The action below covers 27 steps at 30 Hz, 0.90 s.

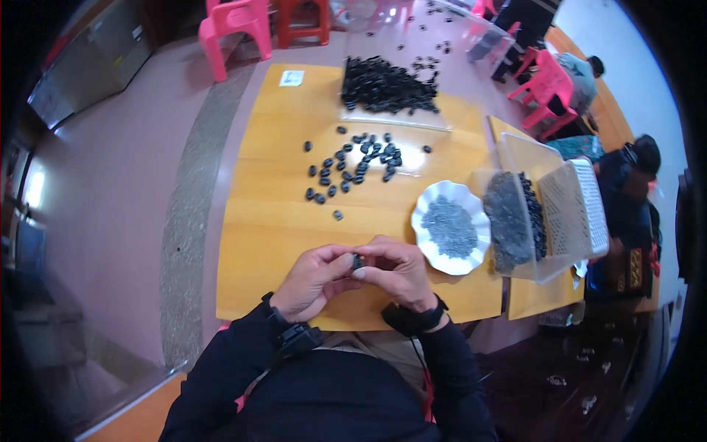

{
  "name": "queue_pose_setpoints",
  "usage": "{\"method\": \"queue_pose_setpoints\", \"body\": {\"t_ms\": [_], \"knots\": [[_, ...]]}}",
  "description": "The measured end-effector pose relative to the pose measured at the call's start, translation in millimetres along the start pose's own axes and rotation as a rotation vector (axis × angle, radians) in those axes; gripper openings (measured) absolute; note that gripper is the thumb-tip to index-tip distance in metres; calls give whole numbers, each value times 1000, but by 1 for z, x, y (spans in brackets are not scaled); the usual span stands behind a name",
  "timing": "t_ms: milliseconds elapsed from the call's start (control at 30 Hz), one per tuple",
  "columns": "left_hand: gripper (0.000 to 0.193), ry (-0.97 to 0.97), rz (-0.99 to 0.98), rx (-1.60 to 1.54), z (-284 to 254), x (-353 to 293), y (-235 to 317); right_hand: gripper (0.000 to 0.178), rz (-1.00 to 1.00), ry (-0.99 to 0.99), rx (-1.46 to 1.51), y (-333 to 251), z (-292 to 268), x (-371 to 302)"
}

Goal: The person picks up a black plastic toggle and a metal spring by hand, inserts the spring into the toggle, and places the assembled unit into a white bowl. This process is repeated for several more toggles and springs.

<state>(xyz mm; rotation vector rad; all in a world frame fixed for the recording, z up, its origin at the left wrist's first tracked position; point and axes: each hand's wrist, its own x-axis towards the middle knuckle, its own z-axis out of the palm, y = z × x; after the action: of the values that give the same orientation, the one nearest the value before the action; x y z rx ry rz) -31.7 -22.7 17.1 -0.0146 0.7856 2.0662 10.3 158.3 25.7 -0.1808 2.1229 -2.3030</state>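
Close to the table's front edge, my left hand (315,278) and my right hand (396,269) meet, fingertips pinched together on one small black part (358,261). Its exact kind cannot be made out, as the fingers cover much of it. Beyond my hands lie several loose small black parts (347,176), rounded and scattered over the wood. A single one (338,215) lies apart, nearest to my hands. Right of them stands a white scalloped plate (429,258) with a heap of small grey metal pieces (449,227), too fine to name.
On the yellow table (258,250), a clear tray at the back holds a pile of black parts (387,86). A clear bin (541,274) with black parts and a white perforated basket (591,210) stand at right. Pink chairs (546,85) and other people (627,184) are farther right.
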Motion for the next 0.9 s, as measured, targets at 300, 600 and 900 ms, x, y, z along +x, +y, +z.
{"method": "queue_pose_setpoints", "body": {"t_ms": [300, 600, 900], "knots": [[21, 83, 195, 82, 10, -8, -12, 21, -172, 74, -230, -5, 17, -13], [22, -4, 76, 97, 18, -9, -19, 20, -215, 133, -495, -24, 12, -37], [27, 5, -2, 186, 17, -17, -26, 21, -180, 311, -660, -50, -18, -68]]}}
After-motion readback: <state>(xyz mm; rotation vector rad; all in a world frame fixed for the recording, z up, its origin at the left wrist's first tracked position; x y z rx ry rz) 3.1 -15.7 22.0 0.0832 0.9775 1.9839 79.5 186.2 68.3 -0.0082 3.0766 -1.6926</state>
